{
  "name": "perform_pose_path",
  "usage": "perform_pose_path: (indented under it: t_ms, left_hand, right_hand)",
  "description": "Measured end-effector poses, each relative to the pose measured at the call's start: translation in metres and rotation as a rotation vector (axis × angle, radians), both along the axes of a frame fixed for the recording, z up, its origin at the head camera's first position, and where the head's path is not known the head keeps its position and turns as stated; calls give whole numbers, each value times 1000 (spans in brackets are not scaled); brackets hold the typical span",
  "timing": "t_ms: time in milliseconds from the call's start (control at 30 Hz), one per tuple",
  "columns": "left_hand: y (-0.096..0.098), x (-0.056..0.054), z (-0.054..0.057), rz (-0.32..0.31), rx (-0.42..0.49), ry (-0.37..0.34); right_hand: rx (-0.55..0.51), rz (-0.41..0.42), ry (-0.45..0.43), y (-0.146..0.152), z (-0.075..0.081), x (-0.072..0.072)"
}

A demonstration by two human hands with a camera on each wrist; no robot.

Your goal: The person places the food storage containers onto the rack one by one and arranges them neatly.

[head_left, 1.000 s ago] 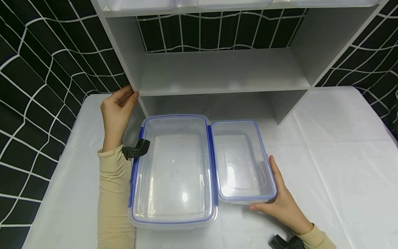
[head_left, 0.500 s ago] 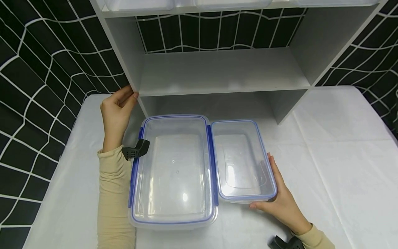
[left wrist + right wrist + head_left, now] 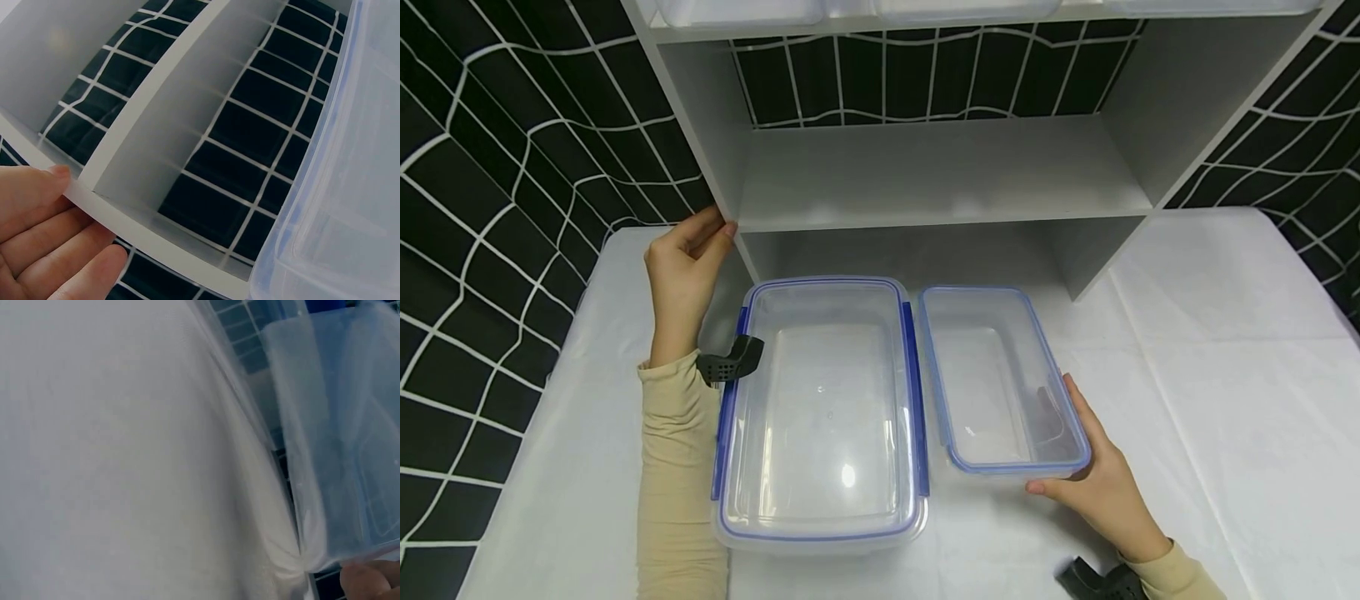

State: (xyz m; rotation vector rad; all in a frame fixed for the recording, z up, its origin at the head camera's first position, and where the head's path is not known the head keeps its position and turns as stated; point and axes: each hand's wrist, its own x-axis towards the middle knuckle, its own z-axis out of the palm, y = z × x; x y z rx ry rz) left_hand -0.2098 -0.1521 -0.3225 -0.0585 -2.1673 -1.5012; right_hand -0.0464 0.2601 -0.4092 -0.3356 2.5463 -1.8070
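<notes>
A large clear food storage container point(image 3: 823, 417) with blue side clips lies on the white cloth in front of the shelf unit. To its right, with a gap between them, is a smaller clear food storage container point(image 3: 1000, 379) with a pale blue rim. My right hand point(image 3: 1101, 475) grips its near right corner, thumb at the near end and fingers along the right side. In the right wrist view the small container point(image 3: 325, 444) shows from the side, above a thumb tip. My left hand point(image 3: 688, 262) pinches the front edge of the shelf's left side panel point(image 3: 144, 240).
The white-grey shelf unit point(image 3: 940, 175) stands at the back, with several clear containers point(image 3: 962, 10) on its upper board. White cloth point(image 3: 1210, 400) covers the table to the right. Dark fabric with a white grid point(image 3: 490, 250) hangs around the sides and back.
My right hand has moved right with the small container, opening a gap from the large one. My left hand and the large container have stayed put.
</notes>
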Motion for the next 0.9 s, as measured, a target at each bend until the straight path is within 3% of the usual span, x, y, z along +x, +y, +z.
perform_pose_path:
  t_ms: [200,367,533,700,900]
  left_hand:
    - [1,0,1,-1,7,-4]
    - [1,0,0,4,-6,-11]
    - [1,0,0,5,-5,-16]
    - [0,0,0,2,-5,-12]
    - [1,-1,1,-2,3,-10]
  right_hand:
    - [-261,-5,-70,3,0,2]
    - [-452,59,-47,2,-3,2]
    - [-488,83,3,0,-4,2]
    - [-458,103,45,0,-1,2]
    - [-491,70,57,1,3,4]
